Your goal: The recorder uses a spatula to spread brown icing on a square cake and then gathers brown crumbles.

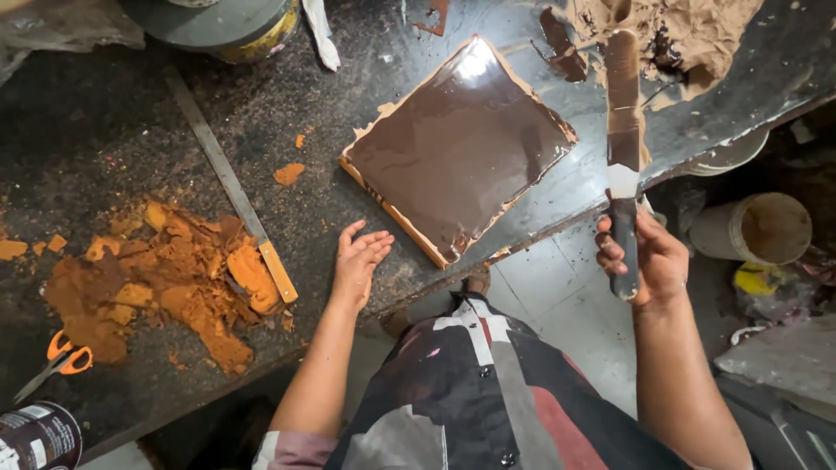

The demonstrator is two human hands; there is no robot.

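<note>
A square board (461, 144) coated with glossy dark brown paste lies tilted on the dark worktable (104, 130). My left hand (359, 261) rests flat on the table just below the board's left corner, fingers spread, holding nothing. My right hand (640, 261) grips the dark handle of a long palette knife (623, 113). Its paste-smeared blade points up past the board's right corner toward a mound of tan-brown putty (688, 35).
A heap of orange putty crumbs (165, 278) lies at the left with a second long knife (235, 191) resting across it. Orange-handled scissors (57, 359) and a can (35, 435) sit near the front edge. A tin (231, 26) stands at the back. Buckets (758, 228) stand on the floor.
</note>
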